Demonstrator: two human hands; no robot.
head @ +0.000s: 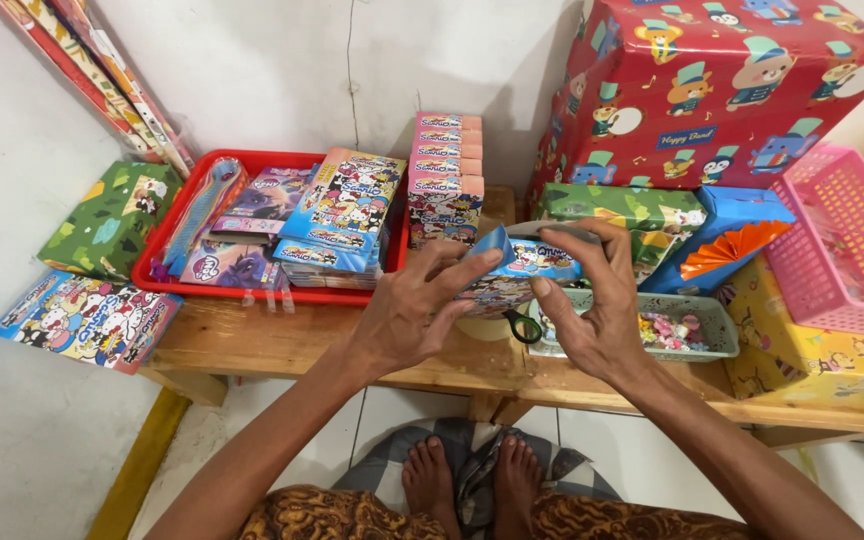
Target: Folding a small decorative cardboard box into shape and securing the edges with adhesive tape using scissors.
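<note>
Your bare feet (472, 480) are closest, down on the pale tiled floor (282, 420), with your patterned cloth (352, 515) over your knees. Above them your two arms reach forward to a low wooden bench (282, 345) that stands against a white wall (282, 70).

Your left hand (407, 310) and your right hand (592, 310) are close together, and both are clamped on one small box (527, 270) with cartoon pictures on it. You hold it up a little above the bench. Your left fingers press on its left end and your right fingers curl over its top and right end. The box lies sideways, so its long side runs from your left hand across to your right hand. Its blue top edge tilts up toward the wall.

Just under your hands lies a pair of scissors with a green handle (524, 326). Beside your right hand sits a grey tray (717, 330) with tiny bits in it. Past your left hand is a red tray (167, 240) full of flat cartoon packs, and behind your hands stands a stack of small pink boxes (445, 180). Far out past your left hand sit a green wrapped gift (107, 220) and a flat cartoon gift (87, 320). Beyond your right hand are a big red wrapped box (712, 90), a blue gift with an orange paper fan (732, 245), a pink basket (842, 240) and a yellow wrapped box (812, 360). Rolls of wrapping paper (102, 75) lean in the corner.
</note>
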